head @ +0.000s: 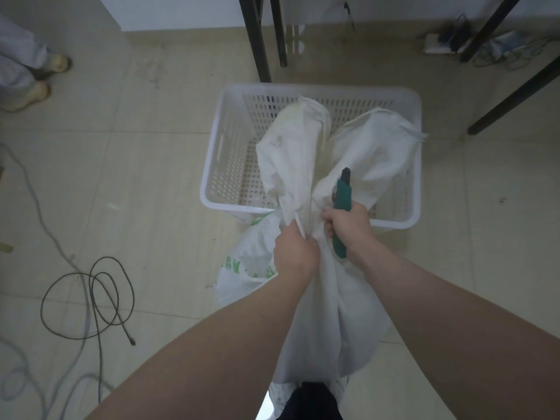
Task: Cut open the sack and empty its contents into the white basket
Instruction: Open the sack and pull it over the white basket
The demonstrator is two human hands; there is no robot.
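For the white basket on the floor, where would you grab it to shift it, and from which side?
Judging by its shape, take the basket by the handle slot in its left wall, coming from the left. That wall is bare and the slot lies just under the rim. The near and right walls are covered by white cloth draped over them, and both hands, left and right, work at the near rim.

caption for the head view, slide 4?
Left hand grips white cloth over white basket; right hand holds green cutter.

The white cloth sack (pixel 318 313) stands bunched just before the white basket (pixel 212 165), its crumpled contents (pixel 291 153) spilling over the near rim.
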